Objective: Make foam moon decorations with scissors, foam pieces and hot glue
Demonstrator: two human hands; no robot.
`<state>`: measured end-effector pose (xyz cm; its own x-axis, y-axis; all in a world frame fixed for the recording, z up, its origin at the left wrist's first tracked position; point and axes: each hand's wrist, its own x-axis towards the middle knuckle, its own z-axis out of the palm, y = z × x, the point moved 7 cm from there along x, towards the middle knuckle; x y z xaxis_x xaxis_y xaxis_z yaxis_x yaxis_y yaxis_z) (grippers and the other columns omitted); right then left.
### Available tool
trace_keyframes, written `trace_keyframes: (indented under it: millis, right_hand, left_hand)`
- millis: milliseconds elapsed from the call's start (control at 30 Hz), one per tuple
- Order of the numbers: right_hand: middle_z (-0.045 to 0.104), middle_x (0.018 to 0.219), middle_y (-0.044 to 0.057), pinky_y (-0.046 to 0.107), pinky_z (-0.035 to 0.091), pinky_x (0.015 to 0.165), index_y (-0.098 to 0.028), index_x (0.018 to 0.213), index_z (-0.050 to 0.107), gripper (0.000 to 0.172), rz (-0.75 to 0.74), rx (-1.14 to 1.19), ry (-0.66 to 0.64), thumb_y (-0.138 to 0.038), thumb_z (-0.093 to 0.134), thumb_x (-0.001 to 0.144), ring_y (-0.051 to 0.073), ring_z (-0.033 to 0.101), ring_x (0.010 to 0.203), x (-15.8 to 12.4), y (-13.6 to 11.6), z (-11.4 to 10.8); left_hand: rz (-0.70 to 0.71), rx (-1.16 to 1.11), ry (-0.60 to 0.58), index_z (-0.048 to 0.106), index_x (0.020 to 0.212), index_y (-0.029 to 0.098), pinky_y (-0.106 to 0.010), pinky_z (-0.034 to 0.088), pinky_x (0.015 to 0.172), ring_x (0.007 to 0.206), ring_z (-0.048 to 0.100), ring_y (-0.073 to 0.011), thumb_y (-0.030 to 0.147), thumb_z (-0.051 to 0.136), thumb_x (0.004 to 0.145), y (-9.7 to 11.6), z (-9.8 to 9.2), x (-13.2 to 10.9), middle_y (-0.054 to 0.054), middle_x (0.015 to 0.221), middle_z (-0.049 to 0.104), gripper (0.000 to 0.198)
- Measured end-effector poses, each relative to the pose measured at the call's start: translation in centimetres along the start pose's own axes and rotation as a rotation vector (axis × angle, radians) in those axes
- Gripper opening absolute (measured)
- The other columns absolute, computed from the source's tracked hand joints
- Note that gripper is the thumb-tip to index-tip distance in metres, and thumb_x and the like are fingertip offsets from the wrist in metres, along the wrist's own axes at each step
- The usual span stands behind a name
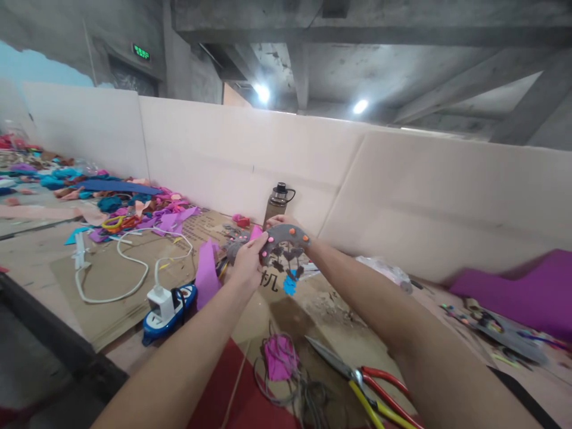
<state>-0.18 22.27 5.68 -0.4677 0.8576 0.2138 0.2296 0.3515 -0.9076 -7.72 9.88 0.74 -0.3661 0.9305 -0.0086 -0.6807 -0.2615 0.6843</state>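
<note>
A curved grey felt piece (285, 233) with small orange and pink spots is held up above the cardboard. My left hand (251, 257) pinches its left end, thumb on the front. Partly hidden behind the felt, my right hand (276, 220) grips it from the back and upper edge. Dark heart-like shapes (292, 255) show below the curve; whether they hang from it I cannot tell. A blue piece (290, 285) shows just under them. Left of my left hand is another grey felt piece (233, 247) with pink dots. Behind my hands stands a dark bottle (276, 202).
Large scissors (355, 374) with red and yellow handles lie in front, beside a pink bundle (280, 357) tangled with grey cord. A blue power strip (167, 313) with a white plug and cable lies left. Coloured felt scraps (165, 205) pile up far left; purple felt (521, 292) lies right.
</note>
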Motion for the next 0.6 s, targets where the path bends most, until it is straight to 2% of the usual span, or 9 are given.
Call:
trace_keyframes:
  millis: [67, 133, 167, 300, 467, 600]
  right_hand:
    - [0.065, 0.086, 0.006, 0.03, 0.051, 0.065, -0.013, 0.095, 0.064, 0.026, 0.076, 0.04, -0.032, -0.037, 0.057, 0.089, 0.016, 0.061, 0.075, -1.4, 1.1, -1.2]
    - [0.057, 0.062, 0.001, 0.023, 0.04, 0.051, -0.015, 0.074, 0.061, 0.03, 0.102, 0.098, -0.015, -0.043, 0.058, 0.084, 0.011, 0.051, 0.057, -3.1, 1.8, -2.7]
    - [0.051, 0.057, -0.002, 0.022, 0.035, 0.048, -0.017, 0.069, 0.057, 0.033, 0.096, 0.133, -0.004, -0.048, 0.059, 0.081, 0.009, 0.045, 0.052, -4.0, 1.9, -3.3]
    - [0.042, 0.054, -0.005, 0.023, 0.024, 0.047, -0.019, 0.065, 0.051, 0.046, 0.034, 0.231, -0.071, -0.062, 0.066, 0.068, 0.007, 0.031, 0.048, -7.4, 1.9, -4.4]
    - [0.041, 0.056, -0.006, 0.024, 0.025, 0.052, -0.018, 0.067, 0.054, 0.048, -0.029, 0.215, -0.129, -0.064, 0.068, 0.067, 0.007, 0.032, 0.051, -9.8, 1.0, -4.7]
    - [0.042, 0.057, -0.005, 0.024, 0.023, 0.051, -0.017, 0.069, 0.056, 0.047, 0.01, 0.329, -0.081, -0.062, 0.069, 0.065, 0.007, 0.032, 0.052, -10.5, 0.5, -5.7]
  left_hand:
    - [0.035, 0.005, 0.04, 0.068, 0.07, 0.01, -0.012, 0.035, 0.041, 0.043, 0.043, -0.0007, 0.024, 0.082, 0.063, 0.2, -0.4, 0.1, 0.002, 0.062, 0.064, 0.02]
    - [0.063, 0.01, 0.057, 0.069, 0.069, 0.01, -0.012, 0.035, 0.042, 0.044, 0.044, -0.0009, 0.024, 0.082, 0.062, 0.4, -0.5, 0.2, 0.002, 0.062, 0.064, 0.021]
    - [0.072, 0.011, 0.06, 0.069, 0.069, 0.01, -0.011, 0.035, 0.042, 0.044, 0.045, -0.0009, 0.024, 0.083, 0.061, 0.4, -0.5, 0.2, 0.001, 0.062, 0.065, 0.021]
    - [0.076, 0.022, 0.057, 0.069, 0.069, 0.011, -0.013, 0.034, 0.042, 0.043, 0.044, -0.001, 0.025, 0.084, 0.058, 0.2, -0.3, 0.1, 0.001, 0.062, 0.066, 0.023]
    - [0.053, 0.063, 0.021, 0.07, 0.068, 0.012, -0.015, 0.035, 0.043, 0.042, 0.043, -0.0018, 0.027, 0.084, 0.058, -0.3, 0.3, -0.1, 0.002, 0.059, 0.064, 0.023]
    - [0.077, 0.092, 0.017, 0.071, 0.069, 0.012, -0.015, 0.035, 0.044, 0.044, 0.044, -0.0023, 0.025, 0.083, 0.058, -0.3, 0.4, -0.1, 0.001, 0.062, 0.066, 0.021]
